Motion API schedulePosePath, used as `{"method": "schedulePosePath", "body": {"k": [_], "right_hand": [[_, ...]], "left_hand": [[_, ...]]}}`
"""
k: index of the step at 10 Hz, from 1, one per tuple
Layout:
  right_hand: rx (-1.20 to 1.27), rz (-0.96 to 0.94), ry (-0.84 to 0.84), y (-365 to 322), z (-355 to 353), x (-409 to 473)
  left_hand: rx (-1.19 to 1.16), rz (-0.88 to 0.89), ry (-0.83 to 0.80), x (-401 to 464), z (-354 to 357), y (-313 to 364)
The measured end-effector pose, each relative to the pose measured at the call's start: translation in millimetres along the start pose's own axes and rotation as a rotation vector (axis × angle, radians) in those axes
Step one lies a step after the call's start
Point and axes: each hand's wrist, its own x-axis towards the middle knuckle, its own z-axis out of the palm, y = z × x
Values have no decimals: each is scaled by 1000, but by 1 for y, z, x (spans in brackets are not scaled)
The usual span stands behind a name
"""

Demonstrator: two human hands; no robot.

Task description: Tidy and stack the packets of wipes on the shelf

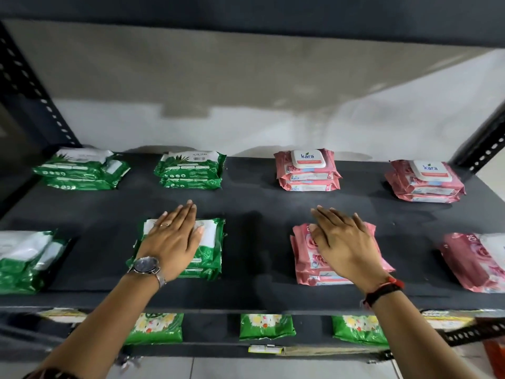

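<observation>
2 flat hands on stacks

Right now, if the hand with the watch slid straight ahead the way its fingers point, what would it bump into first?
Probably the back green stack. The left hand points up the shelf, bare until there, though depth is hard to judge.

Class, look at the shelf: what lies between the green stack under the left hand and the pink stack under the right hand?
Nothing: in the head view, only bare dark shelf separates the green stack from the pink stack.
</observation>
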Motion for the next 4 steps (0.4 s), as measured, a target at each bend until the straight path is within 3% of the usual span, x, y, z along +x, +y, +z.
{"method": "schedulePosePath", "body": {"k": [2, 4], "right_hand": [[20, 33, -121, -1, -10, 0], [74, 9, 84, -10, -33, -15]], "left_hand": [[-20, 5, -72, -1, -9, 1], [35, 115, 248, -11, -24, 27]]}}
